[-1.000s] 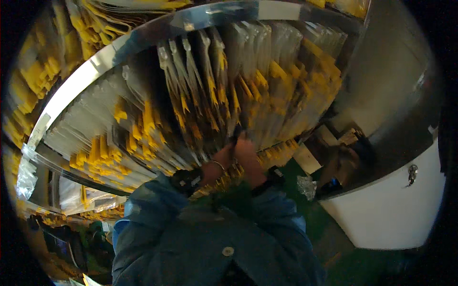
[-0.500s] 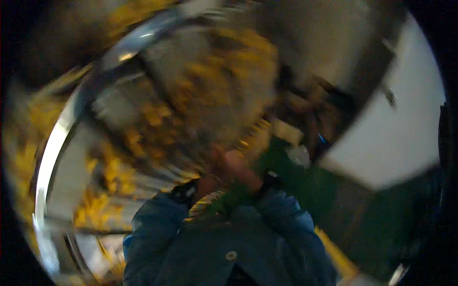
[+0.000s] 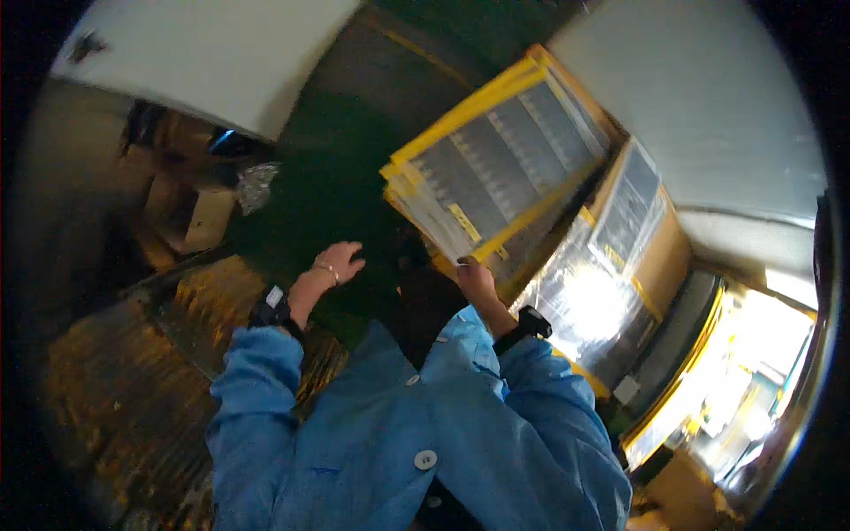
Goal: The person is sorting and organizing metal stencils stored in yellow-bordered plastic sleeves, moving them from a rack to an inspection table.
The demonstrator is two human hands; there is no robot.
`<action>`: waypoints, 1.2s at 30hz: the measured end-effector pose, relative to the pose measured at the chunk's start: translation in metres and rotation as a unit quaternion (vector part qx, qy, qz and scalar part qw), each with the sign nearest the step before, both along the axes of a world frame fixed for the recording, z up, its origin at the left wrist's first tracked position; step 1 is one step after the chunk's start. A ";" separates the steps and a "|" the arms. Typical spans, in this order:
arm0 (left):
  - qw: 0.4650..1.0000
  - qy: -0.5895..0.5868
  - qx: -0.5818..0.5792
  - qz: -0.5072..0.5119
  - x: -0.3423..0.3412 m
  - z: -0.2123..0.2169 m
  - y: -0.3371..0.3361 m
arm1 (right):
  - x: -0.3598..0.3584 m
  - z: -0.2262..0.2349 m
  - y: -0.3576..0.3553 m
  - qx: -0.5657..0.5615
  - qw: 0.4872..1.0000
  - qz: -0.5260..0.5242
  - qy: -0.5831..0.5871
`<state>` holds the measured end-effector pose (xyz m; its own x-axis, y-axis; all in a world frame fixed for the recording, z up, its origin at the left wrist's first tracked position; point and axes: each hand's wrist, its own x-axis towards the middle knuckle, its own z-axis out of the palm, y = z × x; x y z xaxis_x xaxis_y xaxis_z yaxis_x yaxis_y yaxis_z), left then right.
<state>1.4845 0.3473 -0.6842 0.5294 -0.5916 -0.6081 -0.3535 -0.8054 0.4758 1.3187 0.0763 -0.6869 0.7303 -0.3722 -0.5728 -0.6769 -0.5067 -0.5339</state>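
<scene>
A stack of flat grey panels with yellow edges (image 3: 500,155) leans beyond my hands, right of centre. My right hand (image 3: 478,281) is at the near corner of this stack, its bent fingers closed on the edge of a yellow-edged panel. The undersides of those fingers are hidden. My left hand (image 3: 341,263) is held out over the dark green floor, fingers apart and holding nothing. It wears a thin bracelet, and a dark band with a small device circles each wrist.
Clear-wrapped panels (image 3: 589,296) and a cardboard sheet (image 3: 668,252) stand right of the stack. Cardboard boxes (image 3: 208,219) and crumpled clear plastic (image 3: 257,186) lie at left. Worn boards (image 3: 150,380) fill the lower left. A white surface (image 3: 212,62) is at upper left.
My view has swung right, from the blurred rack of yellow items to the panel stack. My hands, close together before, are now apart, the right one at the stack's corner.
</scene>
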 end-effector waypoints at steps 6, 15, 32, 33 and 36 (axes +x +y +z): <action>0.963 -0.231 -0.121 0.071 0.071 -0.097 -0.137 | -0.087 -0.033 -0.025 -0.002 0.988 -0.157 0.000; 0.980 -0.138 0.107 0.092 0.153 -0.082 -0.193 | -0.063 -0.045 -0.031 0.068 0.963 -0.252 -0.068; 0.836 0.528 -0.116 0.089 0.157 0.078 -0.285 | 0.056 0.036 -0.042 0.817 0.303 -0.456 -0.182; 0.859 0.494 -0.135 0.024 0.158 0.086 -0.291 | 0.075 0.056 -0.052 0.764 0.299 -0.517 -0.244; 0.868 0.458 -0.192 -0.023 0.164 0.101 -0.302 | 0.070 0.008 -0.085 0.636 0.251 -0.679 -0.267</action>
<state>1.6489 0.0457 -0.5831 -0.1021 -0.8512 -0.5148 0.2869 -0.5207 0.8041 1.3890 -0.0086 -0.6788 0.5249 -0.2501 -0.8136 0.5755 0.8085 0.1227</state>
